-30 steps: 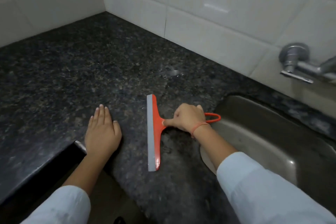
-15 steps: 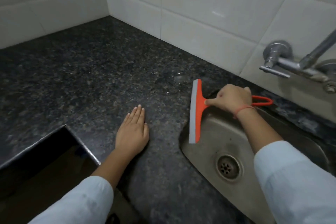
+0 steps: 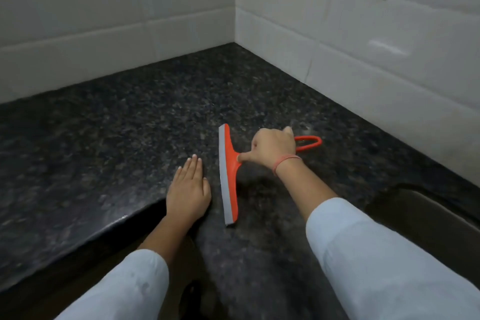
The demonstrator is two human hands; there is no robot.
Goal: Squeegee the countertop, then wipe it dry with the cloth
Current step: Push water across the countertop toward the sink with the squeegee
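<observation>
The counter (image 3: 104, 138) drops off at its front edge, with the sink (image 3: 428, 215) at its right. The squeegee (image 3: 228, 176) stands blade front-to-back near that edge, so a skewed stroke may send water over it rather than into the sink. The right hand (image 3: 272, 149) grips the handle, and uneven pressure would likely leave streaks; the left hand (image 3: 188, 189), flat and open just beside the blade, could block it.

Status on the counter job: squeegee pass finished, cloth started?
Done: nothing confirmable; wetness on the countertop is unreadable. In hand: squeegeeing, right hand grips the orange squeegee, blade on the stone, left hand flat beside it. Left: the cloth wipe; no cloth in view.
</observation>
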